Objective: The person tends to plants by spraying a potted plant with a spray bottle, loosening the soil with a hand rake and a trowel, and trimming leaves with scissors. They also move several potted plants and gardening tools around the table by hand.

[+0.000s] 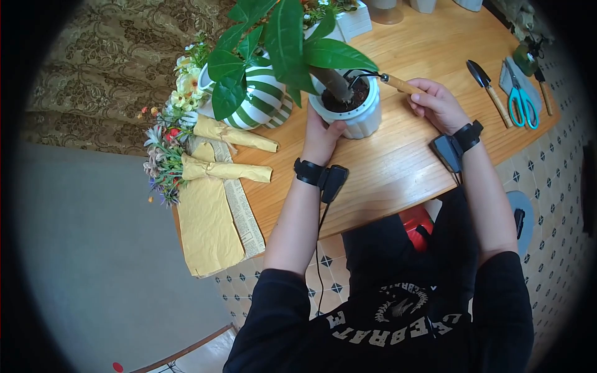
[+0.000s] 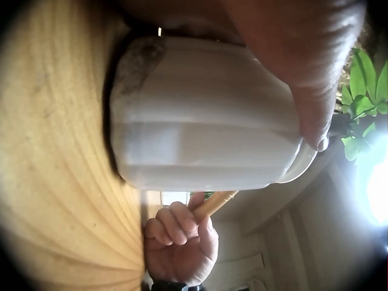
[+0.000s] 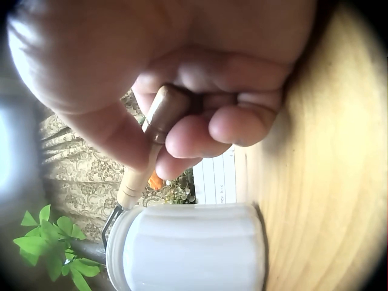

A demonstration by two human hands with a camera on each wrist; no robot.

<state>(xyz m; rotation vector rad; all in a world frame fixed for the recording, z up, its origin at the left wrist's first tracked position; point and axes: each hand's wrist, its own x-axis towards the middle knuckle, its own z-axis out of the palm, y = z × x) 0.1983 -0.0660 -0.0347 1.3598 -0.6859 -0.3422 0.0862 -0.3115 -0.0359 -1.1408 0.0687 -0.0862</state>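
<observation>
A white fluted flower pot [image 1: 364, 126] stands on the wooden table, holding a leafy plant [image 1: 289, 46] with a thick stem in dark soil [image 1: 357, 99]. My left hand [image 1: 320, 133] grips the pot's near left side; in the left wrist view its thumb [image 2: 312, 115] lies up at the rim. My right hand [image 1: 438, 105] holds a small hand rake [image 1: 400, 84] by its wooden handle, pinched between thumb and fingers. The rake's black metal prongs reach over the rim to the soil beside the stem. The right wrist view shows the handle [image 3: 134, 185] slanting to the pot's rim.
Left of the pot stand a green-and-white striped pitcher [image 1: 258, 99] and paper-wrapped flower bunches [image 1: 227, 171]. A small trowel [image 1: 488, 90], blue-handled scissors [image 1: 522, 105] and another wooden-handled tool [image 1: 544, 90] lie at the right. A white planter box [image 1: 354, 23] stands behind.
</observation>
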